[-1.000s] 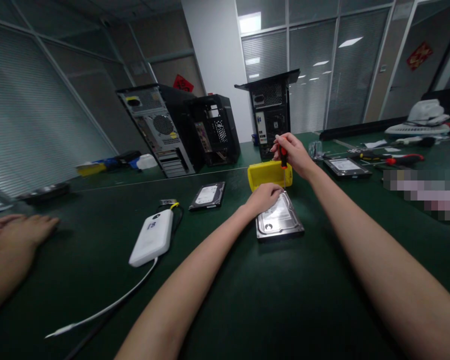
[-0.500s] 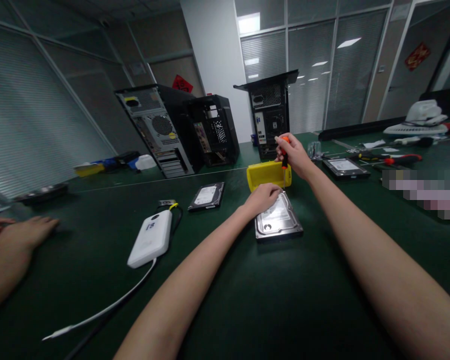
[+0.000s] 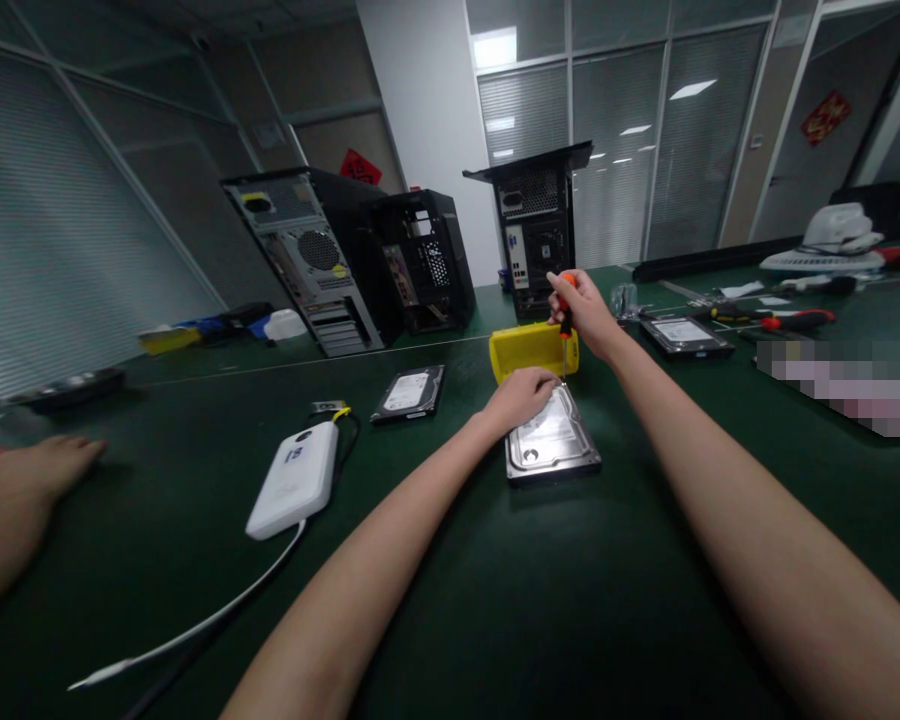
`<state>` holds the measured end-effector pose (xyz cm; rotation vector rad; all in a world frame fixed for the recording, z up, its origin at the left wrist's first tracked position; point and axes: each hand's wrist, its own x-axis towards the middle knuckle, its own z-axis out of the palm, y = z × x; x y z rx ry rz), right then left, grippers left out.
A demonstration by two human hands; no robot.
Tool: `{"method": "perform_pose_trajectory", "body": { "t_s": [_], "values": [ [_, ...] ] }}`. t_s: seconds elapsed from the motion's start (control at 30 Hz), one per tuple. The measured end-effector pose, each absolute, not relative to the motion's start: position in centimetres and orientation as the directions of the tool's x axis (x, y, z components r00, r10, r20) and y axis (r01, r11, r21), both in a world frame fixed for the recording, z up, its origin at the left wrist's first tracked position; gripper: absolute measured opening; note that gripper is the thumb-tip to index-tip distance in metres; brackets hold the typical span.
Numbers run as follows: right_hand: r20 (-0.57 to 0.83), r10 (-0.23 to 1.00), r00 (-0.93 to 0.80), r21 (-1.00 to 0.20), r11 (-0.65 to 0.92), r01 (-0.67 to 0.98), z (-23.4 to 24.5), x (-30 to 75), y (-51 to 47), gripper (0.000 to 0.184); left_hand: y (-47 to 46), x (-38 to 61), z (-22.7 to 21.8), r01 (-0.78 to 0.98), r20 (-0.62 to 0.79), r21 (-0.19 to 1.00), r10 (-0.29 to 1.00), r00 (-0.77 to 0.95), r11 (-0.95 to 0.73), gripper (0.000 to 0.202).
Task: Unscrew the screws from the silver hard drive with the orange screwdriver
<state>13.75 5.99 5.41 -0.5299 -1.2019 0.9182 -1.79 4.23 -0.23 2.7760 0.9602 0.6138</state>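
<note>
A silver hard drive (image 3: 553, 440) lies flat on the green table in front of me. My left hand (image 3: 523, 396) presses down on its far left part, fingers together and curled over it. Upright above the drive's far edge stands a screwdriver (image 3: 567, 318) with a red and black handle. My right hand (image 3: 583, 312) is wrapped round that handle, and the thin shaft reaches down to the drive beside my left fingertips. The exact contact of the tip is too small to make out. Just behind the drive sits an open yellow case (image 3: 523, 350).
Left of the drive are another hard drive (image 3: 409, 393) and a white power bank (image 3: 294, 480) with cables. Computer cases (image 3: 319, 260) stand at the back. Right lie a third drive (image 3: 686, 336) and pliers (image 3: 795, 320). Another person's hand (image 3: 37, 475) rests at far left.
The whole view has shifted slightly, so things sit a little further left. Both hands, the screwdriver and the hard drive keep nearly the same positions relative to one another.
</note>
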Motion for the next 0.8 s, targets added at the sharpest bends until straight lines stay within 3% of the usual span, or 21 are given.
{"method": "perform_pose_trajectory", "body": {
  "t_s": [0.6,0.8],
  "values": [
    [0.54,0.828,0.151,-0.769,0.558,-0.313,5.28,13.96,5.92,0.049,4.14,-1.76,0.07,0.581,0.314,0.251,0.633,0.708,-0.774,0.033],
    [0.584,0.806,0.101,-0.761,0.586,-0.277,5.53,13.96,5.64,0.04,4.14,-1.7,0.09,0.586,0.316,0.249,0.636,0.704,-0.771,0.033]
  ]
}}
